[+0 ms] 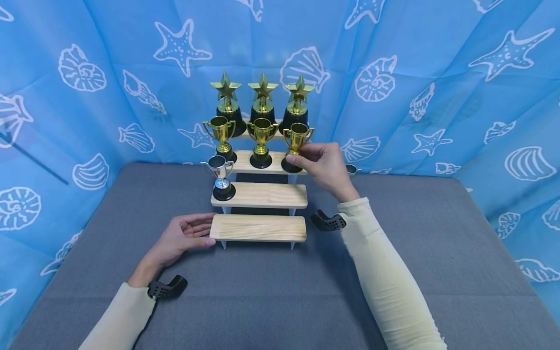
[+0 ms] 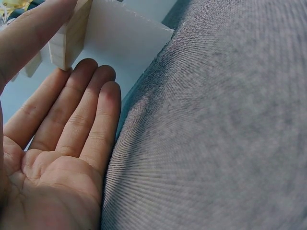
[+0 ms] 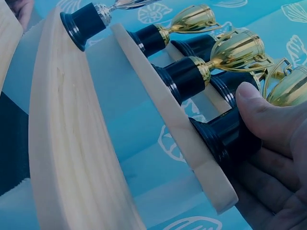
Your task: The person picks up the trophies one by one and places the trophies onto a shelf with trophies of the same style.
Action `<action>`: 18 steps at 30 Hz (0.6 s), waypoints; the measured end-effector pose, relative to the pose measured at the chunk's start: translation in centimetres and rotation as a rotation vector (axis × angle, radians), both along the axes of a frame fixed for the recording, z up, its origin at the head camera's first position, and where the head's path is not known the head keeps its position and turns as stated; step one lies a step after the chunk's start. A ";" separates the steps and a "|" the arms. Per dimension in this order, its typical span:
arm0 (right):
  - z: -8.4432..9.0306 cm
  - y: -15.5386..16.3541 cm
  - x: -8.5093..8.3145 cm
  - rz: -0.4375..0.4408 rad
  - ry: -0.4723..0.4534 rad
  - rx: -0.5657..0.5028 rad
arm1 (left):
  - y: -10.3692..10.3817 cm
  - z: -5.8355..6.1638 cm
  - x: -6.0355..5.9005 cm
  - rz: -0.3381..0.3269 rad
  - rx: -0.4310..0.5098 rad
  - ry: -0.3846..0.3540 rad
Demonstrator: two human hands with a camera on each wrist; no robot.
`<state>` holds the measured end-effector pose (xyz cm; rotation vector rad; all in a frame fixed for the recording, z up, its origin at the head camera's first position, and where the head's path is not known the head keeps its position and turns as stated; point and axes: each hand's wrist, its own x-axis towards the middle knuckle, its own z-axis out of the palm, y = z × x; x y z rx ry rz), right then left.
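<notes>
My right hand (image 1: pixel 325 167) grips the rightmost gold trophy cup (image 1: pixel 298 136) by its black base, thumb in front and fingers behind. That base (image 3: pixel 230 136) sits at the right end of the second shelf from the top (image 1: pixel 280 163). Two more gold cups, a middle one (image 1: pixel 261 133) and a left one (image 1: pixel 222 131), stand on the same shelf. With fingers nearly straight, my left hand (image 1: pixel 181 238) touches the left end of the lowest wooden shelf (image 1: pixel 258 228), thumb at its front corner. One silver trophy cup (image 1: pixel 221 175) stands at the left of the shelf above (image 1: pixel 271 195).
Three gold star trophies (image 1: pixel 263 90) stand along the top shelf. Behind my right hand, part of another silver cup (image 1: pixel 352 169) shows near the back of the grey cloth-covered table (image 1: pixel 407 253). A blue seashell-print curtain (image 1: pixel 144 48) hangs behind and around the sides.
</notes>
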<state>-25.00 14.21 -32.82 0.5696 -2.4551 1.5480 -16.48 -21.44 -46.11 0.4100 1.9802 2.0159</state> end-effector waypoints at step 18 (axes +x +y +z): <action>-0.4 -0.4 -0.2 -0.127 0.068 0.023 | 0.1 0.2 0.0 -0.004 0.001 -0.010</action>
